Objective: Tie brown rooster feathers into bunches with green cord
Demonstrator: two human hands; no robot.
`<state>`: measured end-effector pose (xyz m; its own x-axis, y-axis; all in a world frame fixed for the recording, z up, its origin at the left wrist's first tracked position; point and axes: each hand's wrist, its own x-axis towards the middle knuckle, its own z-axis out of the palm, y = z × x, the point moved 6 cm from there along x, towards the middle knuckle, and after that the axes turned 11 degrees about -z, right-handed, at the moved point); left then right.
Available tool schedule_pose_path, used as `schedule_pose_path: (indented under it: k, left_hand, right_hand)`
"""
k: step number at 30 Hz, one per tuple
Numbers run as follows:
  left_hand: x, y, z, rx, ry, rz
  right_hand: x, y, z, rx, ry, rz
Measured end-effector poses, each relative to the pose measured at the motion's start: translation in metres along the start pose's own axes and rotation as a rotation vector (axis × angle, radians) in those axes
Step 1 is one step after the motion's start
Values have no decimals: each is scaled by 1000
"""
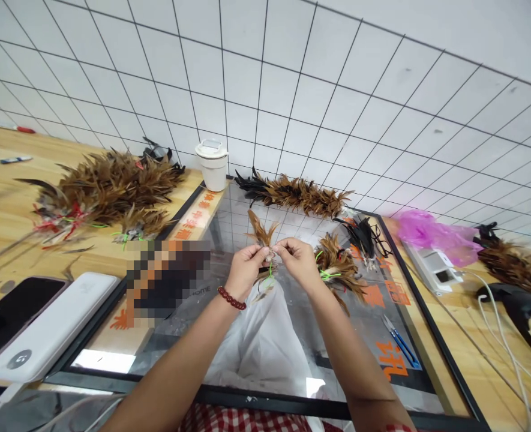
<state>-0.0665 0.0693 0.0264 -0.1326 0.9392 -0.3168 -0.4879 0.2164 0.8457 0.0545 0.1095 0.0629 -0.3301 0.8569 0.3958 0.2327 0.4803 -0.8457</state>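
A small bunch of brown feathers (260, 229) stands upright between my hands above the glass tabletop. With thumb and fingers closed, my left hand (248, 265) grips its base. Opposite it, my right hand (298, 259) pinches at the same base, its fingertips nearly touching the left ones; any thread between them is too small to make out. Below my fingers lie loose feathers with a bright green tie (270, 273), partly hidden by my left hand. Just right of my right hand rests a pile of brown feather bunches (342, 267) with green ties.
A long row of brown and black feathers (303, 193) lies along the tiled wall. Black feathers (359, 237) and blue-handled snips (400, 342) are at the right. At left are a large feather heap (116, 183), a white lidded cup (212, 168), a power bank (51, 327) and a phone (20, 315).
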Motion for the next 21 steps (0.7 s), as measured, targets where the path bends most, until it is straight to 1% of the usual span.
schedule_pose_path:
  k: [2,4,6,7,9,11,12,14,16,17,18,19,20,21]
  left_hand:
    - [-1,1,-2,29,40,36]
    - [0,2,-7,96,105,85]
    - [2,4,-12,237,159,145]
    - [2,6,-12,352,159,189]
    - [3,6,-5,601,83,240]
    - [-2,4,4,743,7,269]
    - [-6,4,10,797,-50,283]
    - [-16,0,25,884,-216,299]
    - [-25,-7,37,921,-379,248]
    - [-27,-9,40,921,-415,212]
    - [-26,-10,39,905,-407,180]
    - [-24,-9,36,877,-362,157]
    - [-20,-6,31,832,-286,146]
    - [-16,-2,24,766,-197,150]
  right_hand:
    - [0,9,5,49,23,61]
    - [1,18,8,124,43,131]
    - [-1,26,10,176,24,199]
    - [-3,28,8,192,3,226]
    - [-10,25,2,239,-61,252]
    - [-21,15,-7,335,-127,241]
    - [-27,9,-11,391,-149,234]
    - [-40,1,-21,463,-146,234]
    - [-50,3,-35,462,-47,260]
    - [-54,8,-44,447,34,284]
    - [-57,15,-55,428,119,308]
    - [-59,23,-67,407,199,335]
    - [-61,31,-79,375,261,354]
    - [-61,39,-90,319,269,371]
